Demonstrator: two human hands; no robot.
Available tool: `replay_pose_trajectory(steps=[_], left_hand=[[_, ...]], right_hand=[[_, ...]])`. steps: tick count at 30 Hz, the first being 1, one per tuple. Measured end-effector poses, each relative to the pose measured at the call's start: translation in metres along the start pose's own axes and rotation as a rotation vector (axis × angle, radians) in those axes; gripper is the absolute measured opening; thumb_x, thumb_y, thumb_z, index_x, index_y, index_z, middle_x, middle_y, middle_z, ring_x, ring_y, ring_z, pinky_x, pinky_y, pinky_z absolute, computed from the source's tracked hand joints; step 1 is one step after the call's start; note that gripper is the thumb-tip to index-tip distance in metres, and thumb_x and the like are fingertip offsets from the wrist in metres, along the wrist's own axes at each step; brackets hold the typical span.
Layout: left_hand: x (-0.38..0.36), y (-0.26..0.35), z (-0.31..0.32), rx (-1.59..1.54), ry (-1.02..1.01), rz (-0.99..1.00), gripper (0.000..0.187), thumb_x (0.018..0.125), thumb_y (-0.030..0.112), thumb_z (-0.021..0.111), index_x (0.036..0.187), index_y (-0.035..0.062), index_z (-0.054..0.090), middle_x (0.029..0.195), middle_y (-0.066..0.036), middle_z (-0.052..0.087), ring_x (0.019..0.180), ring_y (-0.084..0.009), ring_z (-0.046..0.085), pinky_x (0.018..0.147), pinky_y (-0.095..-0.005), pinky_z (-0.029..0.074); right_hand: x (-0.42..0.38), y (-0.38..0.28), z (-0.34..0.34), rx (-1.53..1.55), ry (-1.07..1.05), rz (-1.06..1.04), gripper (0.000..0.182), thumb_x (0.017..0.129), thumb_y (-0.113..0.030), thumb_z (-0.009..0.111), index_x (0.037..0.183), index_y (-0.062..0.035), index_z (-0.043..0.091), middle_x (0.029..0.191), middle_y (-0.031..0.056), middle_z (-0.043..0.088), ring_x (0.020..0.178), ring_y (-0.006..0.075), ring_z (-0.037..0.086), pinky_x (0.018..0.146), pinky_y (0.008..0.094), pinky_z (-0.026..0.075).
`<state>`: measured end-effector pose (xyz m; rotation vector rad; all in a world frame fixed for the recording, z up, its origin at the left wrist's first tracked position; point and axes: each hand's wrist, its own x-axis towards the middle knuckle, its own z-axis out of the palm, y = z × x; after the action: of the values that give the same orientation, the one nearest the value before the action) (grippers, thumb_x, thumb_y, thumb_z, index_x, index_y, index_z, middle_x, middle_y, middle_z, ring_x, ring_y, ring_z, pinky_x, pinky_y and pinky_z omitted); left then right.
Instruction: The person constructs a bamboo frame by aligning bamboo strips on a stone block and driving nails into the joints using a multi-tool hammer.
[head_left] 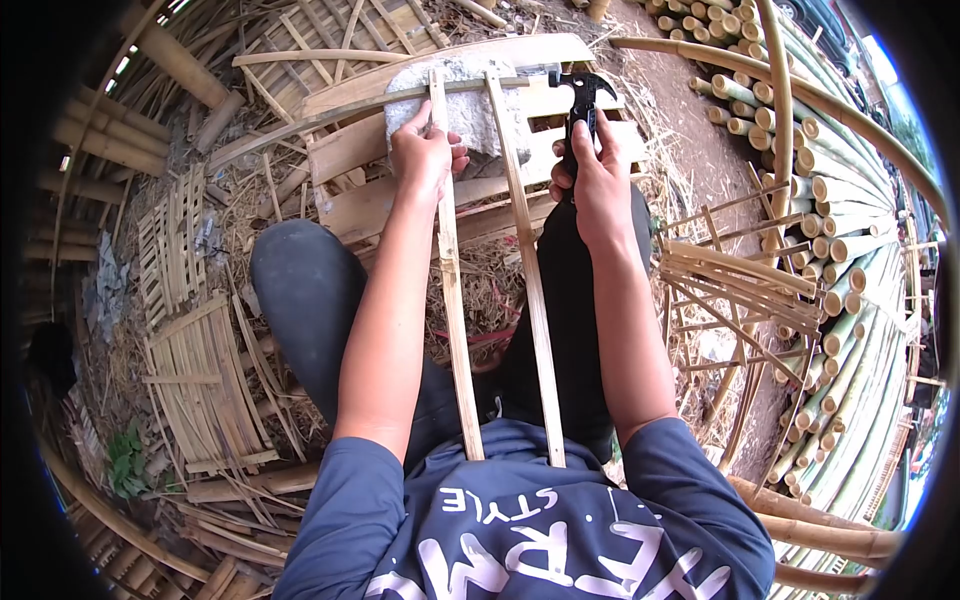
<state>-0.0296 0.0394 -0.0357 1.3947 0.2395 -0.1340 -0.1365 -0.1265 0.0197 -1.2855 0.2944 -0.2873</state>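
My left hand point(428, 160) is clamped around the left upright bamboo slat point(450, 270), where it meets the crosswise slat point(350, 106) over the pale stone point(463, 120) at 12 o'clock. The right upright slat point(526, 240) crosses there too. Toward 1 o'clock, my right hand point(598, 185), well apart from my left, grips the black claw hammer point(583, 98). At 6 o'clock my shirt point(335, 500) reads "STYLE", above partly hidden larger letters.

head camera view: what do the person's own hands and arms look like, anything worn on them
The left hand and right hand are ungloved, with no watch or band visible at either wrist. Both forearms are bare below short navy-blue cloth sleeves, part of a navy-blue shirt with pale lettering across its front.
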Motion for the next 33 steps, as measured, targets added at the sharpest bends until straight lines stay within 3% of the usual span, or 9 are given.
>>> replay_pose_trajectory(steps=[14, 17, 33], left_hand=[[-0.0034, 0.0019, -0.0014, 0.009, 0.014, 0.001, 0.047, 0.102, 0.004, 0.050, 0.149, 0.0073, 0.043, 0.086, -0.013, 0.064, 0.058, -0.0158, 0.059, 0.048, -0.0309, 0.053], [-0.0031, 0.0007, -0.0023, 0.013, 0.008, 0.008, 0.047, 0.102, 0.004, 0.050, 0.149, 0.0075, 0.043, 0.086, -0.013, 0.064, 0.058, -0.0155, 0.059, 0.048, -0.0306, 0.053], [-0.0053, 0.0051, -0.0042, 0.038, 0.012, 0.000, 0.048, 0.102, 0.004, 0.050, 0.149, 0.0087, 0.044, 0.089, -0.014, 0.065, 0.061, -0.0154, 0.059, 0.051, -0.0307, 0.055]], right_hand=[[0.0010, 0.0005, -0.0007, -0.010, -0.001, -0.009, 0.033, 0.105, -0.026, 0.055, 0.132, -0.0079, 0.049, 0.082, 0.0023, 0.054, 0.055, 0.0081, 0.047, 0.047, 0.0257, 0.042], [0.0024, 0.0006, -0.0019, -0.017, -0.016, -0.001, 0.050, 0.105, -0.021, 0.052, 0.151, -0.0103, 0.035, 0.080, 0.0003, 0.055, 0.052, 0.0060, 0.048, 0.044, 0.0251, 0.045], [0.0015, 0.0013, -0.0044, -0.037, 0.001, -0.013, 0.051, 0.105, -0.022, 0.052, 0.151, -0.0095, 0.036, 0.082, 0.0013, 0.057, 0.053, 0.0064, 0.051, 0.045, 0.0250, 0.046]])
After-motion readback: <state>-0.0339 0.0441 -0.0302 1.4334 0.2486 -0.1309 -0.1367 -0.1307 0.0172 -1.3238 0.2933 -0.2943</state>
